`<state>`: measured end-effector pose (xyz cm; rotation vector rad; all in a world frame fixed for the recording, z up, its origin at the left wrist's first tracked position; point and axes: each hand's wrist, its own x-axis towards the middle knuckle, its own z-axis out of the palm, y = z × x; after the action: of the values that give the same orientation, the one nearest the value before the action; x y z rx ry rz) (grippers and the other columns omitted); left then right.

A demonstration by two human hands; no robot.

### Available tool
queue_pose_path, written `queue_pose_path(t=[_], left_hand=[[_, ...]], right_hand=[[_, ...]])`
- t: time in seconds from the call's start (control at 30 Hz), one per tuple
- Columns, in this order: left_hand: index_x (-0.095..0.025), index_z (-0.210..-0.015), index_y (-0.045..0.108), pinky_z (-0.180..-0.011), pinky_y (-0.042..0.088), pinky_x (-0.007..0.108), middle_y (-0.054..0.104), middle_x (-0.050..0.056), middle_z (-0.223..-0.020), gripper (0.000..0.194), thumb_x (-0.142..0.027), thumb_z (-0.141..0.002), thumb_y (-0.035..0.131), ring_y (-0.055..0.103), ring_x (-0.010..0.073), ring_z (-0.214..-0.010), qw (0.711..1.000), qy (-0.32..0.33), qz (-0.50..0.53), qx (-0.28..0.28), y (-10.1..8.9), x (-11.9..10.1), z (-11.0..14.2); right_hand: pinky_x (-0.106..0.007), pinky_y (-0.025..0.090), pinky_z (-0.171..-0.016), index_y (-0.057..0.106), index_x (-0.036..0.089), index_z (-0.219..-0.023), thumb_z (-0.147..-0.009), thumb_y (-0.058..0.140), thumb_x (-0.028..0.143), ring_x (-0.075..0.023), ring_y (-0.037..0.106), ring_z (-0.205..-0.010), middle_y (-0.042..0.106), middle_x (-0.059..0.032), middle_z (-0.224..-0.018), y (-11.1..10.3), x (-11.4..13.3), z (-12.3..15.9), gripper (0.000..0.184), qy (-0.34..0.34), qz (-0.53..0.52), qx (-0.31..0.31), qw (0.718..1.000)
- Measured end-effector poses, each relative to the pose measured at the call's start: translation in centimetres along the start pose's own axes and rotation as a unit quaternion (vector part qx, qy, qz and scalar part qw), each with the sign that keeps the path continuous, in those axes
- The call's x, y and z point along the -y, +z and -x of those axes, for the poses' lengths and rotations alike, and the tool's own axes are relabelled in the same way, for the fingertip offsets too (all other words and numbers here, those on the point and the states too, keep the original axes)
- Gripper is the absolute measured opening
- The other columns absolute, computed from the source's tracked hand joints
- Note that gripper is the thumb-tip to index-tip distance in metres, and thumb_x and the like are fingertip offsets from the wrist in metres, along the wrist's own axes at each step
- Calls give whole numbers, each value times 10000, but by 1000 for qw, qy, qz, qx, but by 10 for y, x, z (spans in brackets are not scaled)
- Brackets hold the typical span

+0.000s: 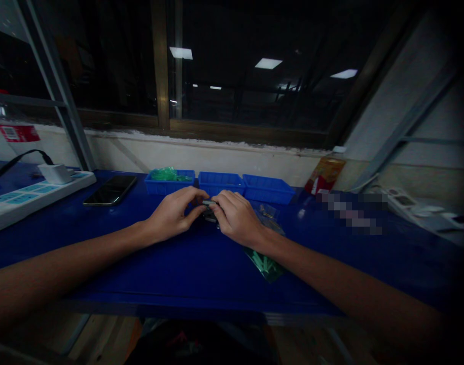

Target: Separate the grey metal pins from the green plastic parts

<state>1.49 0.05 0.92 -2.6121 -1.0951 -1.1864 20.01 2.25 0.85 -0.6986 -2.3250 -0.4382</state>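
Over the middle of the blue table [201, 274], my left hand [175, 214] and my right hand [239, 217] meet at a small dark grey part [209, 203]. My right thumb and fingers are closed on it. From the other side, my left thumb and forefinger curl round its left end in a pinch. The fingers cover much of the part, and the dim light hides its exact kind. A clear bag with green sticks [265, 264] lies beneath my right forearm. Another clear bag of small pieces [270, 219] sits just beyond my right wrist.
Three blue bins stand along the wall; the left bin [155, 186] holds green plastic. A phone [110, 191] and a white power strip [37, 195] lie at left. To the right are a bottle [326, 172] with amber contents and another power strip [402, 203].
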Motion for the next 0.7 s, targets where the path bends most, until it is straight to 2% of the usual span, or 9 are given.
queue_pose_path(t=[0.13,0.27,0.43,0.5,0.6,0.7], left_hand=[[-145,-960,539,-638,443,244,577,34,-792,157,-219,-842,466,543,130,-728,1000,-8,-7,-4,0,-1,0],[-141,-918,556,-637,437,255,606,41,-796,169,-244,-858,436,556,137,-725,1000,-22,-12,-2,-2,-2,-1],[-143,-806,557,-598,416,249,604,22,-722,210,-264,-874,398,552,129,-663,999,-33,-14,30,-4,-5,-2],[-142,-847,549,-600,420,245,606,21,-736,210,-275,-877,389,554,123,-660,999,-41,-5,33,-3,-5,-2],[-142,-1007,503,-599,438,239,609,27,-783,221,-282,-850,435,558,119,-664,999,-39,18,21,-1,-3,-1],[-152,-1016,499,-621,447,246,595,25,-786,211,-241,-828,467,553,122,-678,1000,-16,22,16,1,-1,-1]], right_hand=[[-297,352,-644,533,148,-841,-888,339,273,-154,480,-697,559,-53,-765,0,1,0,235,5,-15,3,1000],[-311,372,-703,496,133,-968,-847,436,313,-170,506,-773,568,-67,-848,-1,1,1,225,9,-32,-6,999],[-294,372,-679,515,144,-905,-861,406,247,-158,502,-742,572,-60,-829,-2,1,1,156,-8,-16,-10,1000],[-295,370,-665,525,138,-896,-867,392,244,-161,499,-736,575,-64,-814,-1,0,0,172,-12,-7,-9,1000],[-298,362,-649,540,131,-875,-880,362,245,-162,494,-718,572,-65,-782,0,0,0,211,-4,2,-12,1000],[-296,349,-635,547,141,-826,-892,324,245,-154,479,-682,561,-55,-742,1,-1,0,254,1,4,-13,1000]])
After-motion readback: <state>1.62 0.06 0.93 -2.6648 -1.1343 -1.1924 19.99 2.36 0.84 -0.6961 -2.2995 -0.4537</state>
